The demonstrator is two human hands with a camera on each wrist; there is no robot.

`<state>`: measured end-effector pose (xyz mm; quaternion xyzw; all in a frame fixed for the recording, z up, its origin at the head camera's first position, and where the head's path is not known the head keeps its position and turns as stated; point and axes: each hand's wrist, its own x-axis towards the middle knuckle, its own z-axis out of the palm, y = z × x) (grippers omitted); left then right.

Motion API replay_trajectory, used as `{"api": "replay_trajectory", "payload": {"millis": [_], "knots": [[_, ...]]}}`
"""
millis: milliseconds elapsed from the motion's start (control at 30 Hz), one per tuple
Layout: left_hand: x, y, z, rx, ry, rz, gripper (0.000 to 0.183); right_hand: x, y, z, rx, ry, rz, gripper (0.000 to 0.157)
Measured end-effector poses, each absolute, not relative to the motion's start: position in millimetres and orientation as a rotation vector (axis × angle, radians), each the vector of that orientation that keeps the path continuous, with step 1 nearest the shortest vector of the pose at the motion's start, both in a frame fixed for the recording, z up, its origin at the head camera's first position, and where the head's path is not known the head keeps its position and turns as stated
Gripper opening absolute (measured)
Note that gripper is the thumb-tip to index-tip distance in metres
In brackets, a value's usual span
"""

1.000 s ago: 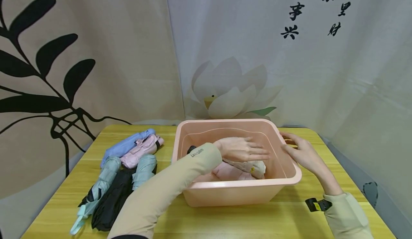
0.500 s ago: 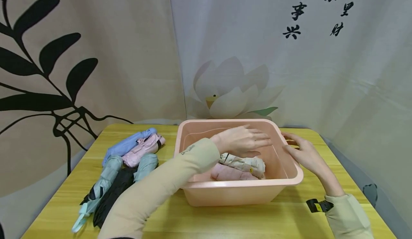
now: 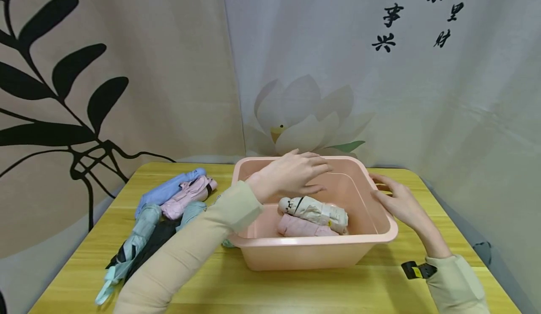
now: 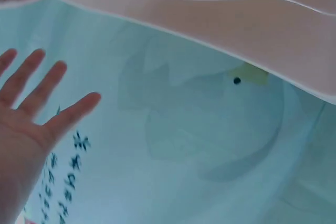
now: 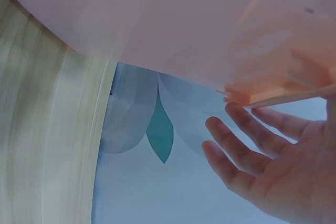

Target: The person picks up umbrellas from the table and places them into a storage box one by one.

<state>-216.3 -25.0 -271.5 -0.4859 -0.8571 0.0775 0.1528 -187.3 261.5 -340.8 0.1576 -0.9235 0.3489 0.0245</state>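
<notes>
My left hand (image 3: 291,175) is raised over the left back part of the pink plastic bin (image 3: 304,242), fingers spread and holding nothing. In the left wrist view its fingers extend apart, with the bin's wall above them. Inside the bin, a white folded umbrella (image 3: 314,212) with a small face on its rounded end lies beside a pink folded umbrella (image 3: 304,227). At the bin's right rim, my right hand (image 3: 399,203) touches the edge with thumb and fingertips. The right wrist view has those fingers loosely extended just below the rim.
Left of the bin lie folded umbrellas: blue (image 3: 169,189), pink (image 3: 190,195), pale teal (image 3: 141,232) and black (image 3: 154,246). My left forearm partly covers this pile. The yellow wood-grain table (image 3: 296,290) ends at a printed curtain (image 3: 190,70) behind.
My left hand has lifted and moved left and back from low inside the bin, uncovering the white umbrella. The right hand has stayed at the rim.
</notes>
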Motion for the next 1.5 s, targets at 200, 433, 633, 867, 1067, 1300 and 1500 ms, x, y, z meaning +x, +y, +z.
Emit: {"api": "replay_trajectory", "payload": {"millis": [200,433,633,867,1067,1300,1500], "knots": [[-211,-55,-267,-1.264,-2.533,0.153,0.048,-189,261,-342,0.499,-2.851,1.076,0.050],[-205,-97,-276,-1.073,-2.491,0.061,0.044,-192,262,-344,0.504,-2.846,1.094,0.050],[-195,-127,-297,-0.890,-2.519,-0.046,0.046,-191,261,-343,0.508,-2.841,1.082,0.049],[-181,-159,-327,-0.696,-2.533,-0.197,0.045,-191,260,-343,0.505,-2.846,1.107,0.050],[-173,-177,-360,-0.553,-2.551,-0.160,0.037,-190,261,-342,0.511,-2.841,1.095,0.049],[-163,-173,-399,-0.513,-2.680,-0.115,0.035,-191,263,-343,0.490,-2.849,1.070,0.048],[-156,-162,-420,-0.431,-2.796,-0.163,0.047,-192,265,-345,0.482,-2.852,1.075,0.049]]}}
